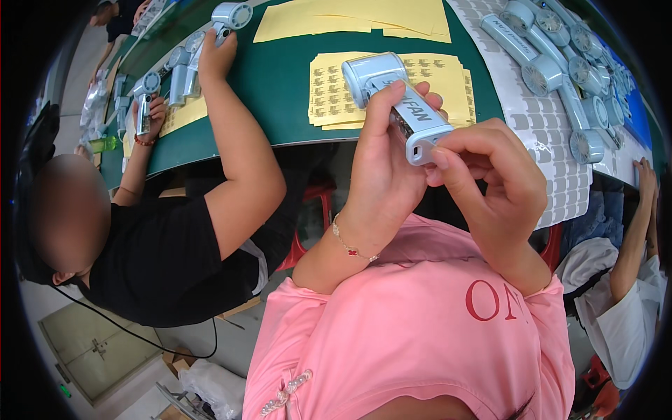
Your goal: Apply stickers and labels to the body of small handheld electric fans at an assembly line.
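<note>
At left, a co-worker (150, 262) in soft black cloth holds a glossy pale-blue fan (232, 15) over the smooth green bench (280, 70). Flat yellow paper sheets (322, 91) lie mid-bench; before them, the left hand's (385, 154) grip wraps the tilted, drum-headed, slab-handled plastic handheld fan (423, 122). The right hand's (500, 168) grip is narrow, fingertips at the handle's end; whether they pinch anything, I cannot tell. Rightward, rounded fans (542, 73) heap on a grey-and-white patterned sheet (563, 175).
</note>
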Tool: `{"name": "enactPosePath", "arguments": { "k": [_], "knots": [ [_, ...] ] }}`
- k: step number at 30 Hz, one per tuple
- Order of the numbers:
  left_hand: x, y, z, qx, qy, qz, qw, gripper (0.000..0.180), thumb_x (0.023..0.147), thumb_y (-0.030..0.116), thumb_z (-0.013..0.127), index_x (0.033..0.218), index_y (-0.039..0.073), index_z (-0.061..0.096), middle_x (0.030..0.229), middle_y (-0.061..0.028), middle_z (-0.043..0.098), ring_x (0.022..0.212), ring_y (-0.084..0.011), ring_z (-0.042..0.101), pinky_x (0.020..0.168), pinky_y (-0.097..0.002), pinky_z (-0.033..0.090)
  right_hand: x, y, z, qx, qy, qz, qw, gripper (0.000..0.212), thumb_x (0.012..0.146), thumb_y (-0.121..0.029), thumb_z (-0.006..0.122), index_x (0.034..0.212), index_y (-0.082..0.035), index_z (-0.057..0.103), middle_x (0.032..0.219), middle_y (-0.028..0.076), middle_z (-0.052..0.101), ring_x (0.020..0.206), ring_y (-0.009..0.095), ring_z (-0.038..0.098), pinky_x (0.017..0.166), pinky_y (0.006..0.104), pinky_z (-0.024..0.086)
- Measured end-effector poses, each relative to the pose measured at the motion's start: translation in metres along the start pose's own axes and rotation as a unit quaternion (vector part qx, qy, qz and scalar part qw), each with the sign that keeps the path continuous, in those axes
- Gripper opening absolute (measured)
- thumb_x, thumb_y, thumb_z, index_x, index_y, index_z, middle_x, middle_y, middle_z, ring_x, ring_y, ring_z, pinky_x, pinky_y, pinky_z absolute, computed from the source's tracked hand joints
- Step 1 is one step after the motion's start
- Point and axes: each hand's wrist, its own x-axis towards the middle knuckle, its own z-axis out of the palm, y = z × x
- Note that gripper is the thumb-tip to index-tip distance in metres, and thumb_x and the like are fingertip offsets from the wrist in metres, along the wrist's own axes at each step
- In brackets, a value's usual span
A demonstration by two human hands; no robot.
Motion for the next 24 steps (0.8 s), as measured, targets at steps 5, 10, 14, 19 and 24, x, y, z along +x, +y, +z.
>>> {"name": "enactPosePath", "arguments": {
  "k": [5, 10, 14, 19, 24],
  "knots": [
    [-0.003, -0.002, 0.005, 0.002, 0.015, 0.021, 1.0, 0.042, 0.083, 0.036, 0.057, 0.109, 0.005, 0.045, 0.093, -0.0066, 0.053, 0.081, -0.0155, 0.054, 0.065, -0.0287, 0.046, -0.003, -0.003, -0.003, -0.03, -0.01, 0.005, 0.999, 0.016, 0.07, 0.0, 0.071, 0.083, -0.003, 0.062, 0.076, 0.006, 0.058, 0.06, 0.012, 0.058, 0.047, 0.0234, 0.046],
    [-0.006, -0.007, 0.002, -0.009, -0.014, 0.046, 0.999, 0.042, 0.084, 0.031, 0.058, 0.112, 0.004, 0.044, 0.094, -0.0074, 0.054, 0.089, -0.0169, 0.052, 0.076, -0.0302, 0.045, -0.011, -0.001, -0.008, -0.213, -0.01, -0.066, 0.975, 0.026, 0.07, -0.003, 0.072, 0.094, -0.001, 0.061, 0.08, 0.007, 0.057, 0.057, 0.009, 0.056, 0.05, 0.0196, 0.045],
    [-0.009, -0.008, 0.002, 0.008, 0.007, 0.043, 0.999, 0.043, 0.083, 0.031, 0.057, 0.114, 0.004, 0.044, 0.092, -0.0068, 0.055, 0.089, -0.0173, 0.053, 0.077, -0.0306, 0.045, 0.003, -0.009, -0.014, -0.182, 0.066, 0.021, 0.981, 0.06, 0.068, -0.006, 0.076, 0.121, -0.002, 0.049, 0.066, 0.002, 0.052, 0.051, 0.004, 0.05, 0.047, 0.0149, 0.04],
    [-0.009, -0.009, 0.002, -0.013, -0.041, -0.003, 0.999, 0.044, 0.084, 0.033, 0.054, 0.115, 0.004, 0.043, 0.093, -0.0059, 0.055, 0.086, -0.0167, 0.053, 0.074, -0.0304, 0.045, -0.003, 0.003, -0.019, 0.074, -0.112, 0.127, 0.983, 0.039, 0.08, -0.011, 0.066, 0.114, 0.004, 0.053, 0.058, 0.004, 0.052, 0.043, 0.004, 0.047, 0.043, 0.0162, 0.042],
    [-0.006, -0.008, 0.0, -0.035, -0.113, -0.046, 0.992, 0.048, 0.087, 0.037, 0.048, 0.119, 0.002, 0.041, 0.094, -0.0053, 0.054, 0.08, -0.0152, 0.055, 0.068, -0.0299, 0.047, -0.014, 0.019, -0.013, 0.36, -0.06, 0.193, 0.911, 0.022, 0.088, -0.008, 0.055, 0.107, 0.003, 0.06, 0.064, 0.007, 0.06, 0.045, 0.008, 0.053, 0.044, 0.0172, 0.043]
  ]
}}
